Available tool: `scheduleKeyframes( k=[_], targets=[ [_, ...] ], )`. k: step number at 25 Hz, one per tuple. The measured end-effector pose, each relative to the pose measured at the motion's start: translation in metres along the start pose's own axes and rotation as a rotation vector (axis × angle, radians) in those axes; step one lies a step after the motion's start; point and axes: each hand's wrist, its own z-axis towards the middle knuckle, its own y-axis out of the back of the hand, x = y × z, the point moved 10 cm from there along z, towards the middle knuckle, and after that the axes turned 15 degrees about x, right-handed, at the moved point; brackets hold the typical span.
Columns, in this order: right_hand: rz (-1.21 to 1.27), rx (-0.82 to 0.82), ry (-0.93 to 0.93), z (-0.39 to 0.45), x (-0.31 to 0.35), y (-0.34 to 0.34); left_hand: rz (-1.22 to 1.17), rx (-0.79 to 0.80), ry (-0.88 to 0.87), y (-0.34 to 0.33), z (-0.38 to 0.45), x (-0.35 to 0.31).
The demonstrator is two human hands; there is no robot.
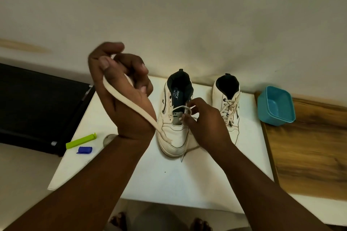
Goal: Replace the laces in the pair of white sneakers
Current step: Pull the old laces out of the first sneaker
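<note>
The left hand (122, 88) is raised above the counter (169, 178), its fingers curled round a flat cream lace (131, 105) that runs down across the palm side and wrist to the toe of the near sneaker (173, 118). The right hand (204, 120) rests over the middle of that same sneaker, its fingertips pinching a thin loop of the lace just above the eyelets. This sneaker is mostly unlaced, its dark lining and printed insole open to view, and a loose lace end trails off its toe onto the counter below the right wrist.

The second sneaker (228, 103) stands just to the right of the right hand, upright, toe toward the person, its own lace still threaded.

Further right of it sits a blue square tub (276, 106), resting on a wooden board (309, 152). Below and left of the left wrist lie a green clip (81, 140) and a small blue piece (84, 150), beside a round grey object half hidden by the forearm.
</note>
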Motion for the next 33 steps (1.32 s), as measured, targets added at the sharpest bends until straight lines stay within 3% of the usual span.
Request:
scheduleKeyframes(
  k=[3, 6, 8, 10, 13, 16, 19, 21, 24, 27, 29, 31, 33],
  targets=[
    [0.046, -0.058, 0.126, -0.004, 0.016, 0.008, 0.101, 0.166, 0.164, -0.011, -0.004, 0.034],
    [0.407, 0.131, 0.249, -0.002, 0.037, 0.003, 0.694, 0.604, 0.474, -0.022, -0.024, 0.093],
    [0.420, 0.128, 0.195, 0.000, 0.027, 0.004, 1.078, 0.923, 0.621, -0.024, -0.051, 0.124],
    [0.199, 0.023, 0.018, 0.002, -0.006, 0.014, 1.174, 1.071, 0.656, -0.028, -0.066, 0.133],
    [-0.089, 0.184, -0.071, 0.000, -0.021, -0.008, 1.167, 0.948, 0.549, -0.031, -0.053, 0.124],
    [-0.152, 0.180, 0.001, 0.000, -0.012, -0.014, 1.303, 0.759, 0.410, -0.019, -0.037, 0.121],
    [-0.166, 0.178, 0.011, -0.001, -0.009, -0.010, 1.428, 0.654, 0.594, 0.011, -0.040, 0.145],
    [-0.204, 0.204, -0.033, -0.002, -0.016, -0.006, 1.461, 0.679, 0.624, 0.015, -0.041, 0.157],
    [-0.375, 0.300, -0.216, -0.002, -0.045, 0.013, 1.529, 0.727, 0.481, 0.002, -0.036, 0.156],
    [-0.629, 0.357, -0.330, -0.009, -0.061, 0.036, 1.531, 0.756, 0.456, -0.002, -0.037, 0.157],
    [-0.640, 0.264, -0.208, -0.006, -0.036, 0.030, 1.526, 0.767, 0.468, -0.002, -0.038, 0.159],
    [-0.496, 0.219, -0.035, -0.003, -0.007, 0.006, 1.514, 0.765, 0.475, -0.001, -0.037, 0.160],
    [-0.408, 0.211, 0.020, 0.000, 0.002, -0.009, 1.512, 0.769, 0.474, 0.001, -0.037, 0.161]
  ],
)
